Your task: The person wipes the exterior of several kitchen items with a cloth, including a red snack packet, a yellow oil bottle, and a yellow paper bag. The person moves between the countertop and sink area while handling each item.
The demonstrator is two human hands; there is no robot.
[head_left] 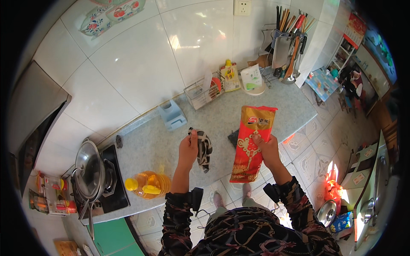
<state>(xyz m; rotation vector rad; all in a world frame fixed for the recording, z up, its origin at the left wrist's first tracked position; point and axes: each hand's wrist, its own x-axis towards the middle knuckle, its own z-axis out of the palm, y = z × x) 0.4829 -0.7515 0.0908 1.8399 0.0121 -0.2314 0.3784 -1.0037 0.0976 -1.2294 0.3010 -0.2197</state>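
My left hand (188, 149) grips a folded black-and-beige patterned cloth (204, 150) between thumb and fingers, above the grey counter. In my right hand (266, 148) is a red and gold printed packet (254, 144), held upright by its right side with my thumb across the front. A dark cloth-like thing (233, 138) lies on the counter, partly hidden behind the packet. Left of my left forearm lies a large bottle of yellow oil (150, 184) with a yellow cap. A light blue plastic holder (172, 115) stands beyond my left hand.
A pan with a glass lid (88, 171) sits on the gas stove (112, 185) at left. Along the tiled wall stand a wire rack (203, 92), seasoning packets (230, 76) and a utensil holder (282, 51). A person (355, 83) is near a small table (322, 84) far right.
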